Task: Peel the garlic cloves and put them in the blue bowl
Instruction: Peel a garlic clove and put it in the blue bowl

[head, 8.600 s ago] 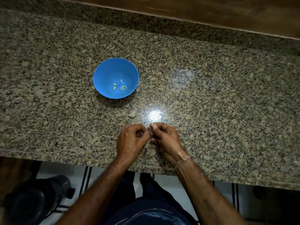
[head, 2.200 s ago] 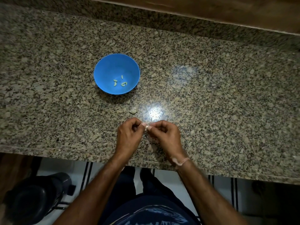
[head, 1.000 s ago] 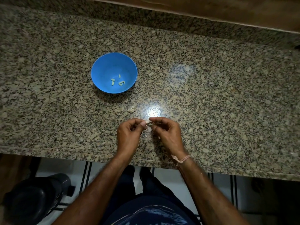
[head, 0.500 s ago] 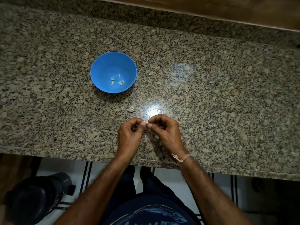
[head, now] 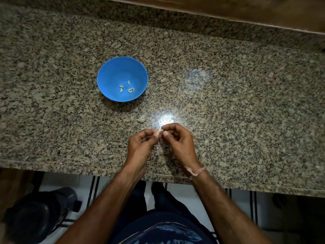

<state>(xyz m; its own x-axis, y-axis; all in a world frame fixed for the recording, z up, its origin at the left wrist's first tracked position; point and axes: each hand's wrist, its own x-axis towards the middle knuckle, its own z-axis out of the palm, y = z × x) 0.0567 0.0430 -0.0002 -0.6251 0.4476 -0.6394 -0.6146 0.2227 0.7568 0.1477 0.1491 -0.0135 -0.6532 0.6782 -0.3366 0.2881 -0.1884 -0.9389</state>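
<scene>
Speckled granite counter [head: 246, 103] w/ light glare [head: 166, 119]; wood strip [head: 228, 7] behind, white tile floor [head: 70, 180] below.

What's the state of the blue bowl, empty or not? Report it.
Not empty. The blue bowl stands upright on the granite counter, and a few small pale peeled cloves lie at its bottom.
</scene>
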